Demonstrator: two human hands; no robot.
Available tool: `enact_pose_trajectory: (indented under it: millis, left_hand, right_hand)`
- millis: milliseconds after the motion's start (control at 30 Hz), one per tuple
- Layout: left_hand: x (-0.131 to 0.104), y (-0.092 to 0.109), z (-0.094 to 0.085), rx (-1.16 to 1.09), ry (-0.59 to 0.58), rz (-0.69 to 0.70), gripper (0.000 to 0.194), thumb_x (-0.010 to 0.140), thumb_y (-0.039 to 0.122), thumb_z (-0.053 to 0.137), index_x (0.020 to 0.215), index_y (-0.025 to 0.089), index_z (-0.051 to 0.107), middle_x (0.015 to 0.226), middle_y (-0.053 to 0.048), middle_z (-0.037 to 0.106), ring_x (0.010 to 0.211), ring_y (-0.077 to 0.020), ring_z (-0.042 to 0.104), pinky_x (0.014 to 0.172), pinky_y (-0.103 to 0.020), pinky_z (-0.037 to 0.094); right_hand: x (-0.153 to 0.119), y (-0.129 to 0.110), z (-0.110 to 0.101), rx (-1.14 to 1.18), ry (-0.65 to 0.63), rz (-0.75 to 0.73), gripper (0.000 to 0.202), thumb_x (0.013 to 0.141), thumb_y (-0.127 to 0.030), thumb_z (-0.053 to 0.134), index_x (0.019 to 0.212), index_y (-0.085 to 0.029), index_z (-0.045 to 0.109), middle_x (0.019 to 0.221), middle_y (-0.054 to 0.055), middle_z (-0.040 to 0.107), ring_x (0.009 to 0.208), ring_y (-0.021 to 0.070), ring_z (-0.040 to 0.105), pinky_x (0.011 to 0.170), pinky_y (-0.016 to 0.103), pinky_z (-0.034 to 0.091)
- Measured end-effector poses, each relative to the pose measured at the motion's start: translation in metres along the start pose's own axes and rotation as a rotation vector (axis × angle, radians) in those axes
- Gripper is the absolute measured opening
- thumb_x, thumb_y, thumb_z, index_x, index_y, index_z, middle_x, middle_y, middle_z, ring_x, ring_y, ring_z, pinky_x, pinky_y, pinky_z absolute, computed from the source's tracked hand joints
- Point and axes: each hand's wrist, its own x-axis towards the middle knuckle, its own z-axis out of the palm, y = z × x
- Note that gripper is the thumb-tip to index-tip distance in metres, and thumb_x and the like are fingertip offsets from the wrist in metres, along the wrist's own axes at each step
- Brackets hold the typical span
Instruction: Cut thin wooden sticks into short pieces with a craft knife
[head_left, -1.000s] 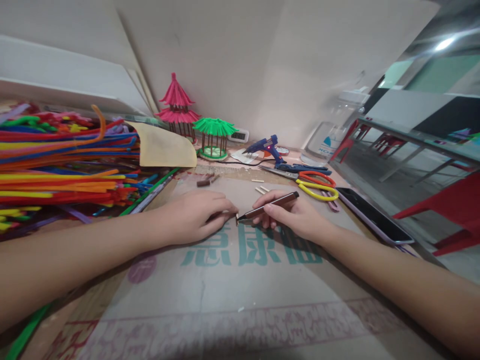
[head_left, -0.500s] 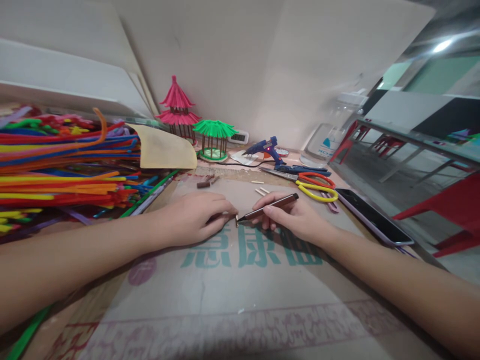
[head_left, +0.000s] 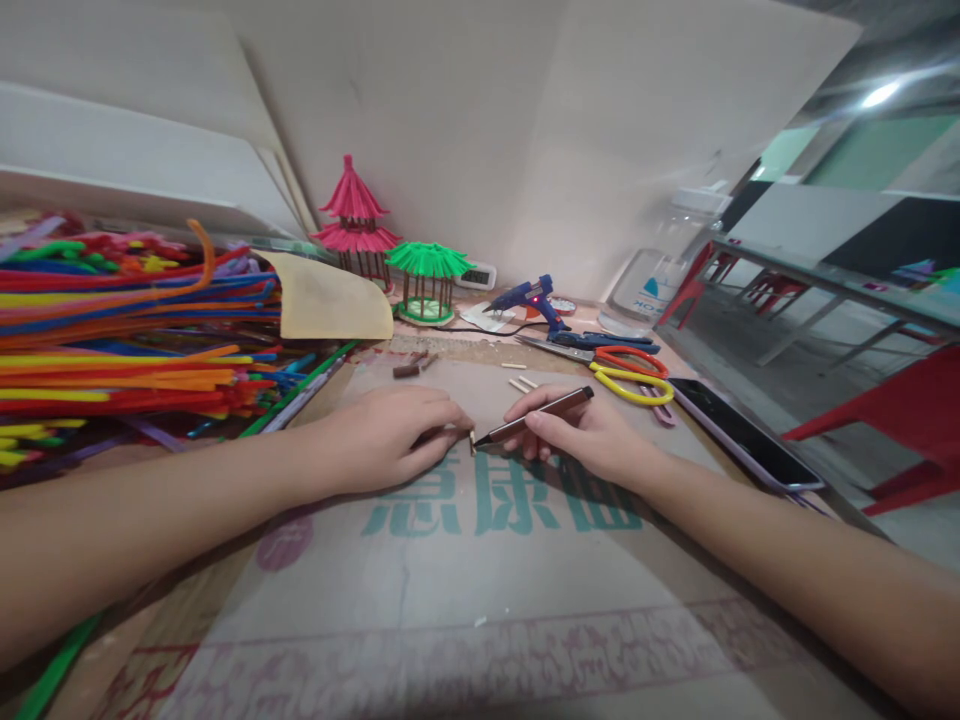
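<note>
Brown marker (head_left: 544, 415) in its grip, the right hand (head_left: 574, 430) touches the tip to a small stick (head_left: 472, 442), which the left hand's (head_left: 409, 435) fingertips pinch near the desk's (head_left: 420, 590) middle.

Smooth, brown plastic makes up the marker (head_left: 551, 412) at center, above a pale, matt wooden-looking stick (head_left: 472, 440) and a dull, printed sheet (head_left: 420, 590). Fuzzy, matt pipe cleaners (head_left: 127, 375) bristle at nine o'clock; similar fuzz covers the pink roof (head_left: 352, 195) at eleven. Blue plastic forms the glue gun (head_left: 529, 294) at one o'clock, clear, shiny plastic the bottle (head_left: 641, 285) at two. At three, metal-bladed scissors (head_left: 630, 378) have smooth, coated-looking handles, near a phone (head_left: 742, 430) with a glossy, black screen.
</note>
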Motion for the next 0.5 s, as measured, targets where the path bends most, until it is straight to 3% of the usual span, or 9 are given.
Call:
enact_pose_trajectory:
  millis: [500]
  left_hand:
    - [0.0005,-0.0016,0.0017,-0.003,0.006,0.004,0.026,0.099,0.023,0.047,0.11,0.021,0.07,0.103,-0.005,0.074,0.086,-0.0182,0.067,0.076,-0.029,0.047]
  right_hand:
    - [-0.0008,-0.0014,-0.0006,-0.004,-0.013,0.003,0.032,0.092,-0.048,0.067,0.099,-0.017,0.068,0.083,0.007,0.077,0.063,0.0133,0.065,0.055,0.024,0.05]
